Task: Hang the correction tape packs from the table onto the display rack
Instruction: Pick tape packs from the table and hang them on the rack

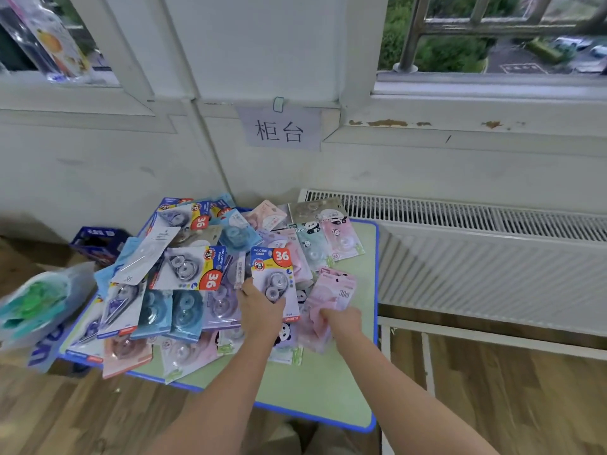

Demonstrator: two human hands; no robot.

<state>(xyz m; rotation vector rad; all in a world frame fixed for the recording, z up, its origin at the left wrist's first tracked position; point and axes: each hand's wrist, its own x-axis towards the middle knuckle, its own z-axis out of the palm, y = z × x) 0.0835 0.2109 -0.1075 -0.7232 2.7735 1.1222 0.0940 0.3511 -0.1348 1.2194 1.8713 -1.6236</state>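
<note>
Correction tape packs, flat printed cards with clear plastic blisters in blue, white, pink, lilac and mint (197, 267), lie heaped over the far and left parts of a pale green surface with a blue rim (328, 389). The near right corner of that surface is bare. One pack, a blue and yellow card marked 36 with a red badge (274, 274), stands lifted above the heap near the middle; the left hand (261, 308) grips its lower part, fingers curled round the card. Just beside it, towards the right edge, the right hand (341, 320) pinches a pink pack marked 30m (331, 297) that rests on the pile.

I would judge the job barely begun or mid-way: no display rack shows from here, so what already hangs cannot be told, and a great deal is left on the surface. Counting is rough because the packs overlap, but well over two dozen are visible, two of them in hand.

Off the left edge a clear bag of green and teal goods (36, 303) sags, and a dark blue box (98, 243) stands behind it. A white radiator (492, 257) runs along the wall to the right, under a paper sign (279, 129).
</note>
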